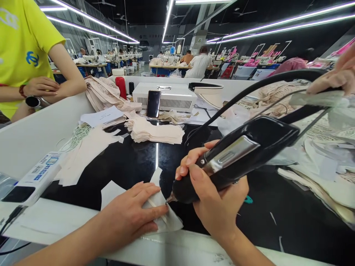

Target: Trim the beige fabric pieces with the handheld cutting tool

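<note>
My left hand (pixel 131 212) lies flat with its fingers stretched out, pressing a pale fabric piece (pixel 173 218) onto the black table top (pixel 133 159). A thin light strip shows beneath its fingertips. My right hand (pixel 212 195) is wrapped round a black corded handheld tool (pixel 249 147) with a silver lever on its side. The tool slants down to the left. Its pointed metal tip (pixel 170 199) meets the fabric right beside my left index finger. Another white piece (pixel 111 193) lies partly under my left hand.
Stacked beige fabric pieces (pixel 155 129) lie beyond my hands, near an upright phone (pixel 153 104) and a white vented box (pixel 177 98). At right, a person's hand (pixel 332 79) is by the tool's cable (pixel 263 83). A person in yellow (pixel 24 48) leans at left.
</note>
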A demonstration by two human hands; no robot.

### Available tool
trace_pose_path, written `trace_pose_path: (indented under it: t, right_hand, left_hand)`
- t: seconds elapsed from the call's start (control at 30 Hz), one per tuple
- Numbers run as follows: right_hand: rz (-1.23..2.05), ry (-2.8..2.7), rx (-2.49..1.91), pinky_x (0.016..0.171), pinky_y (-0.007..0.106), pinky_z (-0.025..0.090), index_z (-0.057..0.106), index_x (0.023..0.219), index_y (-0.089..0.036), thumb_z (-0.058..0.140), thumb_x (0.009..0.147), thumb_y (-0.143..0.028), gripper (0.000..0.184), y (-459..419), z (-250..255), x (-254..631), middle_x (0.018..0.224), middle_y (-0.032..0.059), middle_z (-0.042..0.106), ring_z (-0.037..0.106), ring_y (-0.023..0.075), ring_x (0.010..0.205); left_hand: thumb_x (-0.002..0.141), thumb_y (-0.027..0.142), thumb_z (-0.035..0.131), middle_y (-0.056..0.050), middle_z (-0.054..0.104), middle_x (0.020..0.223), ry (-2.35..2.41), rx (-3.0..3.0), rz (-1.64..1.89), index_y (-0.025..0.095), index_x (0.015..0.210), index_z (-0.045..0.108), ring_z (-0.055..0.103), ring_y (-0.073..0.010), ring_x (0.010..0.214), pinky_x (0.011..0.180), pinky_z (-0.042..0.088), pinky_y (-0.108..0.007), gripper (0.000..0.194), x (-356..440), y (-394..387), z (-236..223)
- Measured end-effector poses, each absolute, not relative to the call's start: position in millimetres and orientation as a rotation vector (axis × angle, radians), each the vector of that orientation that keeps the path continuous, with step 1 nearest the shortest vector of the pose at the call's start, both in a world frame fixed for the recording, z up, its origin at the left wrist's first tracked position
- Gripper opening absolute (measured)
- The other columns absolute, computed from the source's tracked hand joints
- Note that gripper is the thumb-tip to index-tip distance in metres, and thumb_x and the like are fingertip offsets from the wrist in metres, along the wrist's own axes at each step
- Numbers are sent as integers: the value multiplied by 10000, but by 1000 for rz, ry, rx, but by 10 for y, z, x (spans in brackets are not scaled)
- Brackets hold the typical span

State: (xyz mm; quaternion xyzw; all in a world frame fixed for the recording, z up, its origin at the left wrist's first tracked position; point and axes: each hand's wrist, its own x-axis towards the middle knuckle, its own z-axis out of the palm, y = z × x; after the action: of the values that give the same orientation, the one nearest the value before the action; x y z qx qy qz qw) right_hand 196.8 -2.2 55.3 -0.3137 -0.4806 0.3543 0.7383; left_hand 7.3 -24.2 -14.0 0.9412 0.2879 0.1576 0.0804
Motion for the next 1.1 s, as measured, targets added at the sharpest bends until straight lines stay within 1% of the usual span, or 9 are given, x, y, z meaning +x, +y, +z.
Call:
trace_pose_path:
  t: [0.2,0.4,0.6,0.67,0.77,0.83,0.9,1.0,1.1]
  right_hand:
    - [748,-1017,-668,511,252,563,562,1003,-278,793,779,-196,332,42,594,1945,751,-77,636,613,113,559]
    - [745,-1055,-693,517,257,569,550,957,-276,775,798,-202,285,85,544,1900,752,-76,642,621,120,577]
    - [739,-1068,-733,509,250,574,558,979,-284,762,812,-206,275,56,549,1913,756,-79,633,628,117,570]
    - [757,-1065,-717,505,252,571,558,988,-283,778,798,-213,299,38,562,1927,755,-74,622,619,120,575]
    - [773,-1082,-679,507,253,567,547,968,-278,800,777,-209,324,20,570,1940,754,-65,615,612,123,582]
    - [777,-1097,-669,510,251,568,536,953,-281,796,785,-215,317,16,564,1945,761,-66,613,612,122,585]
    - [772,-1105,-673,518,255,571,534,954,-285,790,797,-227,306,16,551,1951,769,-69,612,613,122,594]
    - [763,-1101,-685,530,262,576,541,955,-285,788,799,-231,298,13,535,1963,776,-64,614,612,126,606]
    - [779,-1086,-676,533,260,582,543,945,-282,787,794,-213,296,3,539,1968,772,-60,619,615,126,604]
  left_hand:
    - [999,285,671,-178,529,1494,870,2812,468,268,1385,617,542,-371,1376,1088,538,-560,390,65,-240,-124]
    - [991,299,689,-167,540,1495,873,2814,483,275,1380,631,551,-357,1375,1100,537,-543,395,70,-228,-116]
    - [1000,409,675,-211,567,1474,874,2897,464,246,1448,556,587,-378,1343,1064,552,-591,491,103,-330,-127]
    - [1018,423,642,-207,588,1452,876,2902,460,229,1448,542,617,-365,1307,1037,576,-569,482,105,-358,-102]
    - [1041,358,607,-179,642,1366,929,2895,457,176,1357,587,666,-322,1219,1002,611,-485,366,99,-320,-39]
    - [1055,298,572,-171,669,1292,935,2941,495,133,1254,624,675,-299,1187,1045,587,-469,264,94,-236,0]
    - [1073,245,518,-163,675,1274,877,2998,559,116,1206,632,662,-276,1213,1132,523,-474,217,94,-127,24]
    - [1098,198,437,-142,678,1302,709,2999,611,123,1222,629,634,-232,1274,1201,456,-445,241,111,29,32]
    - [1110,186,396,-131,690,1279,591,2893,552,136,1244,636,640,-210,1252,1187,467,-408,280,121,126,26]
